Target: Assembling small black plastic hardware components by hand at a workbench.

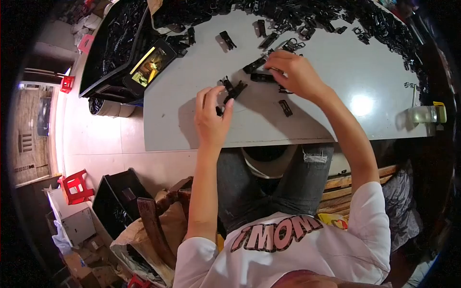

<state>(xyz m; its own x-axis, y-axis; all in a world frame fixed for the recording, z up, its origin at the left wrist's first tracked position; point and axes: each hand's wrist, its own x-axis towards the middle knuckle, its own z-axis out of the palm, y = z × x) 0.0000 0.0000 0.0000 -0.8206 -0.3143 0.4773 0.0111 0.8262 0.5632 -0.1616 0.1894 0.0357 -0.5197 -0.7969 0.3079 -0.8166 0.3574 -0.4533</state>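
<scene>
At the left of the white table, my left hand [210,111] has its fingers and thumb curled around a black plastic clip [234,90], partly hidden by the fingers. Another dark bit shows near the palm. My right hand [297,74] reaches over several similar black clips, fingertips and thumb drawn together. What sits in that pinch, if anything, is hidden. Just under it lies a long black piece [263,78]. A single black clip [285,108] rests closer to the table's front edge, and another black clip [226,41] lies farther back.
A big heap of black parts [307,17] covers the table's [182,122] far side. A phone [152,66] with a lit screen leans by a black bin [113,72] at the left. A jar [423,115] stands at the right edge. Red stools [77,187] are on the floor.
</scene>
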